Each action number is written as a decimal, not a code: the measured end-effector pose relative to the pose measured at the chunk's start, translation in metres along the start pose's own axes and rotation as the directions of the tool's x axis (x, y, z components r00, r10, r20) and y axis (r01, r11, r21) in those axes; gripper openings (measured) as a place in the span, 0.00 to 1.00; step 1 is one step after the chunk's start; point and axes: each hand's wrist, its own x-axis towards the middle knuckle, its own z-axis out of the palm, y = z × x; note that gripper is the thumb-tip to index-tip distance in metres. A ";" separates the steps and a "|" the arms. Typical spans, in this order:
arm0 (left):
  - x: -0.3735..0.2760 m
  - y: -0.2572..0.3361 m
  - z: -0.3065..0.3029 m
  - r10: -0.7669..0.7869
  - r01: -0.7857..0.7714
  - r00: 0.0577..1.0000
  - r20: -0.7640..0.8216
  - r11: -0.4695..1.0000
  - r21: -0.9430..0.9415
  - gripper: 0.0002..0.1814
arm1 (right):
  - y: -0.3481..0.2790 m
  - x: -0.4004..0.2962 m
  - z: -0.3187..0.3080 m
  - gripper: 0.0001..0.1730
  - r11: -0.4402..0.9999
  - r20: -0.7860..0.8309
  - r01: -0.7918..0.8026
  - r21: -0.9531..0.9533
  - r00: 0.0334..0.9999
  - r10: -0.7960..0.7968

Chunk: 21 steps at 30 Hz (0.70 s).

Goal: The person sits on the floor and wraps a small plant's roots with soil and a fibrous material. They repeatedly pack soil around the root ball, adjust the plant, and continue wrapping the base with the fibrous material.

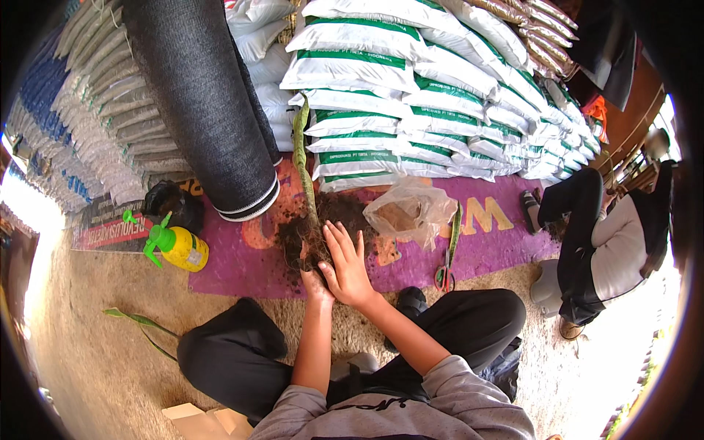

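A snake plant (301, 148) with one long mottled leaf stands upright before me, its base in a tangle of roots and dark soil (291, 236) on a purple banner. My left hand (314, 280) is low at the root ball, partly hidden under my other hand. My right hand (346, 264) lies over it, fingers stretched along the right side of the roots. To the right are a clear plastic bag (410, 212) with brown matter inside and scissors (443, 278) beside a cut leaf (455, 234).
A yellow and green spray bottle (184, 247) and a black plastic bag (173, 204) are at left. A big roll of black netting (203, 99) leans behind. Stacked white sacks (357, 121) line the back. Another person (610, 242) sits at right. Leaves (143, 319) lie at lower left.
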 end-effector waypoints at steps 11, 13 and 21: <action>-0.001 -0.007 0.000 -0.023 0.015 0.998 0.051 0.988 0.154 0.24 | 0.001 -0.006 -0.007 0.35 0.998 -0.083 0.029 0.050 0.996 -0.025; -0.001 -0.009 0.006 -0.042 0.020 0.992 0.120 0.983 0.183 0.24 | 0.000 -0.007 -0.013 0.35 0.998 -0.125 0.046 0.054 0.991 -0.039; 0.011 -0.033 0.002 -0.078 0.094 0.985 0.156 0.991 -0.098 0.23 | 0.000 -0.008 -0.026 0.33 0.993 -0.256 0.109 0.049 0.962 -0.093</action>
